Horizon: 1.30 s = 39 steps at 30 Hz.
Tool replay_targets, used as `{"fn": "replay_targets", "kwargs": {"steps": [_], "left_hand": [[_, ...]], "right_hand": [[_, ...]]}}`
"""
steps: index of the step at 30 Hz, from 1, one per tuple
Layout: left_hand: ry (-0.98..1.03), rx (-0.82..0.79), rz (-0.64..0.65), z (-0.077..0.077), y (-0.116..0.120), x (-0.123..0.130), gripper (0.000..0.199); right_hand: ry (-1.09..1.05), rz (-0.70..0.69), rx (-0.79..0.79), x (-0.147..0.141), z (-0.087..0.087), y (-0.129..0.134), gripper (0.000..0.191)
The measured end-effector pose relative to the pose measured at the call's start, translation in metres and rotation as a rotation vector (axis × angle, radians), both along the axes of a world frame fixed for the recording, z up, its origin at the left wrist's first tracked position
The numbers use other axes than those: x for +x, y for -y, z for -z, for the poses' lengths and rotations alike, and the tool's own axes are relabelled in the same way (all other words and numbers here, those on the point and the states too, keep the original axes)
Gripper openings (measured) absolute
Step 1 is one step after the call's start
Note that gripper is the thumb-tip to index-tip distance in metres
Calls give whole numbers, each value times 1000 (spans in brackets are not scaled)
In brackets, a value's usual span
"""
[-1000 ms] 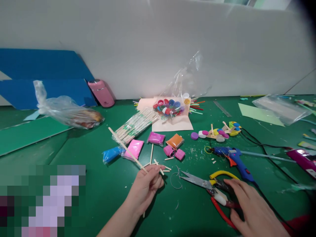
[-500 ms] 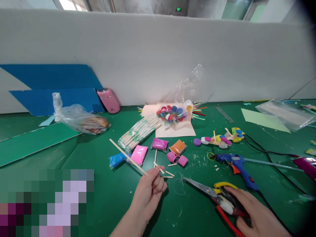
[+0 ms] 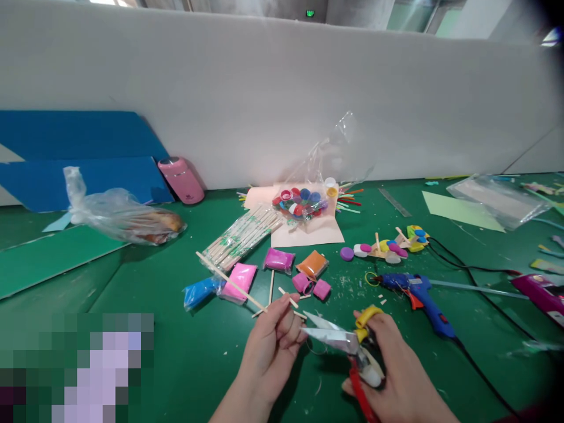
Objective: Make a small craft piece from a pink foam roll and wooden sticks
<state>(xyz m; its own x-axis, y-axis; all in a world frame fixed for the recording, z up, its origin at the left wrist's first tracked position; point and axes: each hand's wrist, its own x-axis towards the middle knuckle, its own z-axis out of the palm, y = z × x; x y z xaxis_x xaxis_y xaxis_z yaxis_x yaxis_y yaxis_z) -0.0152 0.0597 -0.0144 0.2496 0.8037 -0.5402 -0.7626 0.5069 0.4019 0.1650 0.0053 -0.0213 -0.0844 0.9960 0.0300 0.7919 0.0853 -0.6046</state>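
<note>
From the head view, we see our left hand [image 3: 275,335] with thumb and fingers closed on a long wooden stick [image 3: 229,285]. We grip it close to its near end, probably to steady it there, so most of its length slants away over the clay packets. A short stick piece [image 3: 284,292] lies at those fingertips; we cannot tell whether it is pinched too.

Our right hand [image 3: 392,364] is wrapped around the handles of the scissors [image 3: 330,336], above the worktop [image 3: 163,352]. The blades are apart and point towards our left fingers, which suggests that we hold the two hands close for easy reach.

The glue gun [image 3: 434,302] rests on its side to our right, nozzle away from us and its cord [image 3: 484,373] trailing outward, perhaps to spare the space by our hands. The wrapped sticks [image 3: 242,235] and the pink packet [image 3: 240,282] lie just past the left hand, likely for quick picking. The see-through bag of caps [image 3: 304,200] sits on pale paper [image 3: 308,237], which may keep it together.

As for writing, the pink flask [image 3: 181,181] bears a small mark, the stick wrappers carry green print and a green sign [image 3: 310,13] glows beyond the partition; we can read none of them.
</note>
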Motion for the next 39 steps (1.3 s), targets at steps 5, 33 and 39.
{"fn": "replay_targets", "kwargs": {"steps": [5, 33, 39], "left_hand": [[30, -84, -38, -2, 3, -3, 11], [123, 24, -72, 0, 9, -3, 27], [129, 7, -65, 0, 10, -1, 28]], "right_hand": [[105, 7, 27, -12, 13, -10, 52], [74, 52, 14, -23, 25, -13, 45], [61, 50, 9, -24, 24, -13, 46]]}}
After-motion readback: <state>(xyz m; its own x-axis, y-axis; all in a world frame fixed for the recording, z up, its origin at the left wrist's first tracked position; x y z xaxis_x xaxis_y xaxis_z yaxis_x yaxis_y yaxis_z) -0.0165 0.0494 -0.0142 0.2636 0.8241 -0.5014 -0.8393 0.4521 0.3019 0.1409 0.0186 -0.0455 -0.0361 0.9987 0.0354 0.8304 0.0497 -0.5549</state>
